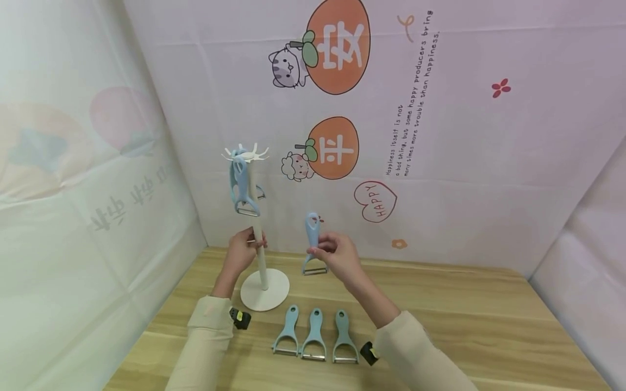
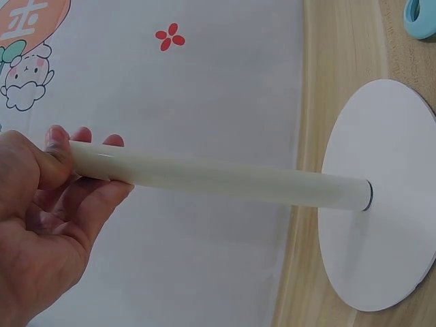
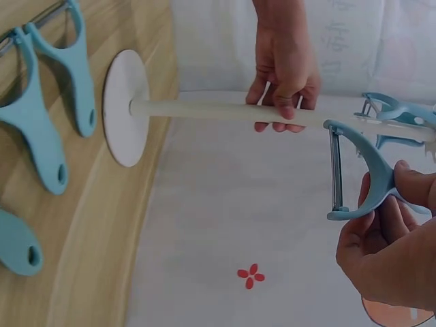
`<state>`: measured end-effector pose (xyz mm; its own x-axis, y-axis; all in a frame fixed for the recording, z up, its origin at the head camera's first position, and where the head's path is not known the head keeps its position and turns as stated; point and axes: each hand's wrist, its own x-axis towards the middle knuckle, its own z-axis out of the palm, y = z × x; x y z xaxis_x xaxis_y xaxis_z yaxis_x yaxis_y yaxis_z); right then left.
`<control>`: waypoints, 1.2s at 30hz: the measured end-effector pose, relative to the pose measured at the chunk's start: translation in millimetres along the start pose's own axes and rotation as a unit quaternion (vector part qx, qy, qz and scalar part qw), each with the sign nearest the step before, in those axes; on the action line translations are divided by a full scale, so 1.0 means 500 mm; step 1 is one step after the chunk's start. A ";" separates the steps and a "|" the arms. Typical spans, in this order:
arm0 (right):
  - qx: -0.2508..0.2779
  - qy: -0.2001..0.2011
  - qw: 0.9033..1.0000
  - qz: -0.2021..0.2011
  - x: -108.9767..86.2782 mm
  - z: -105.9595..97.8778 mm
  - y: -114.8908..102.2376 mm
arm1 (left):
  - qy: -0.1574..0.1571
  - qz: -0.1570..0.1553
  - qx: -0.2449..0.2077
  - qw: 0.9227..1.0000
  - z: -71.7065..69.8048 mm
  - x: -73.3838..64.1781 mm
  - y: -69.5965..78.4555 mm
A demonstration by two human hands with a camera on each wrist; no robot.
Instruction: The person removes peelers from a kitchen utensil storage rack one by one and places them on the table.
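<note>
My left hand grips the pole of a white stand, fingers and thumb wrapped round it above the round base. Blue peelers hang from the hooks at the stand's top, overlapping one another. To the right of the pole, my right hand pinches a light blue peeler by the lower handle, its holed end up and its blade down. In the right wrist view that peeler's metal blade faces the stand's base, and my thumb lies on its handle.
Three blue-green peelers lie in a row on the wooden table, handles pointing away from me. White hooks fan out at the stand's top. A printed cloth wall rises behind the table, and another cloth stands at the left.
</note>
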<state>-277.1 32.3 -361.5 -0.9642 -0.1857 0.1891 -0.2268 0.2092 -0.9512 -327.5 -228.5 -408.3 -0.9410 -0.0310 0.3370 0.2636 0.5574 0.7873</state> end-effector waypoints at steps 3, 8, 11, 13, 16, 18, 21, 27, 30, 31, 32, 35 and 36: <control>0.004 -0.004 1.000 0.000 -0.009 -0.004 0.017 | 0.001 0.000 -0.003 1.000 -0.001 -0.001 0.000; 0.013 -0.009 1.000 0.007 -0.024 -0.011 0.047 | 0.004 0.004 -0.007 1.000 -0.003 -0.002 -0.002; 0.014 -0.010 1.000 0.013 -0.033 -0.015 0.064 | 0.006 0.007 -0.005 1.000 -0.002 -0.001 -0.005; 0.012 -0.011 1.000 0.013 -0.039 -0.018 0.075 | 0.007 0.008 -0.003 1.000 -0.002 -0.001 -0.007; 0.011 -0.013 1.000 0.012 -0.050 -0.025 0.090 | 0.006 0.006 -0.001 1.000 -0.002 0.000 -0.007; 0.006 -0.013 1.000 0.017 -0.058 -0.030 0.100 | 0.004 0.004 -0.001 1.000 -0.003 0.001 -0.006; -0.004 -0.011 1.000 0.026 -0.070 -0.040 0.118 | 0.002 0.000 -0.004 1.000 -0.003 0.002 -0.003; -0.013 -0.010 0.999 0.036 -0.096 -0.061 0.148 | 0.002 0.003 -0.003 1.000 -0.001 0.006 -0.004; -0.009 -0.013 0.999 0.044 -0.108 -0.069 0.162 | 0.003 0.005 -0.002 1.000 -0.002 0.007 -0.005; -0.005 -0.015 0.999 0.047 -0.112 -0.071 0.167 | 0.003 0.003 -0.002 1.000 -0.002 0.007 -0.005; -0.004 -0.017 0.999 0.047 -0.116 -0.073 0.172 | 0.002 0.001 -0.002 1.000 -0.002 0.007 -0.006; 0.001 -0.025 0.999 0.047 -0.128 -0.080 0.188 | -0.001 -0.003 -0.001 1.000 -0.003 0.006 -0.006; 0.001 -0.028 0.998 0.049 -0.132 -0.083 0.192 | -0.001 -0.001 0.001 1.000 -0.003 0.005 -0.006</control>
<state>-241.2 104.5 -455.3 -0.9727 -0.2173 0.0816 -0.1317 0.2270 -0.9650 -330.2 -231.5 -409.0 -0.9424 -0.0302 0.3332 0.2606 0.5584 0.7876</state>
